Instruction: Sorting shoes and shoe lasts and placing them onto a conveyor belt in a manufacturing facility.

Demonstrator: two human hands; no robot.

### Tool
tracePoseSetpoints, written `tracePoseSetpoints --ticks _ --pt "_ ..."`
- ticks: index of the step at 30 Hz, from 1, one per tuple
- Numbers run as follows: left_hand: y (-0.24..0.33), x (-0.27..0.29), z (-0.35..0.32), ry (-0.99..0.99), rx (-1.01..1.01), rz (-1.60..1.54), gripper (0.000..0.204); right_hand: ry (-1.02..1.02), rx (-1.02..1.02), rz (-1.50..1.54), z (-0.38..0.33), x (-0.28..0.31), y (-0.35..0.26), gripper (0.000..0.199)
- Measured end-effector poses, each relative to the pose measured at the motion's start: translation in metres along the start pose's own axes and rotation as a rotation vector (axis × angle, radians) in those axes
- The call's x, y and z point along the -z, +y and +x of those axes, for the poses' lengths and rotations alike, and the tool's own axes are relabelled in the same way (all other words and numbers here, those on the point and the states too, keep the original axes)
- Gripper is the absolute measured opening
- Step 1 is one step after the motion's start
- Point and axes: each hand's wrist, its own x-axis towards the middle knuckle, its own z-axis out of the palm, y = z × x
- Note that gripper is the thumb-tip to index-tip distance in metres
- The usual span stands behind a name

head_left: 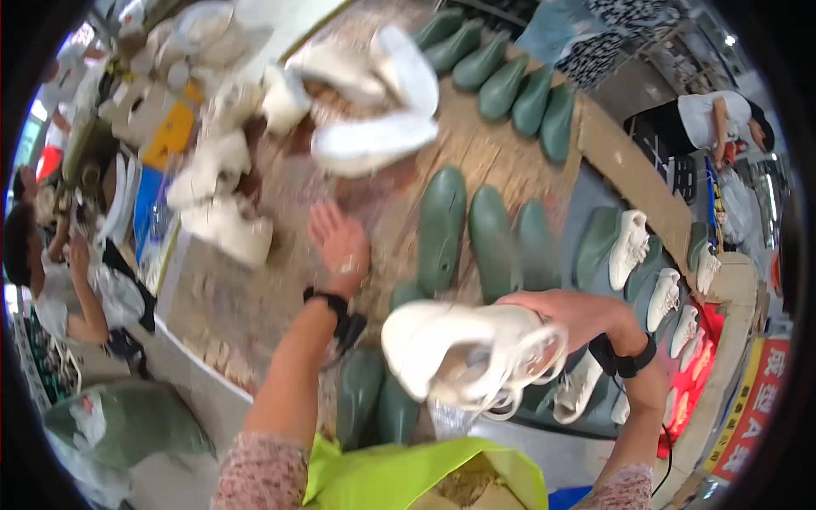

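My right hand (578, 316) is closed on the toe end of a cream lace-up shoe (416, 344), lifted in front of my body with its opening toward me and its white laces hanging loose. My left hand (340, 246) hovers over or rests on the worn wooden table (229, 297), fingers stretched out and nothing in them. Green shoe lasts stand between and around my hands, among them one last (442, 221) to the right of my left hand. Left of that hand lie cream shoe uppers (225, 229). Beyond it is a white sole (374, 140).
A row of green lasts (501, 81) lines the far side. On the right, cream shoes (629, 246) sit with more lasts beside a cardboard strip (633, 161). A green sack (127, 425) lies at lower left. Other people (722, 123) are at the far right and left.
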Motion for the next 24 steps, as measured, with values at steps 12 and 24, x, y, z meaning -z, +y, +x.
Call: tracePoseSetpoints --ticks 12,24 --pt "-0.011 0.001 -0.005 -0.024 0.081 -0.119 0.053 0.303 0.301 -0.043 0.194 0.040 -0.025 0.046" --pt "0.008 0.014 0.007 -0.085 0.044 -0.173 0.052 1.348 -0.290 -0.414 0.288 0.217 0.108 0.064"
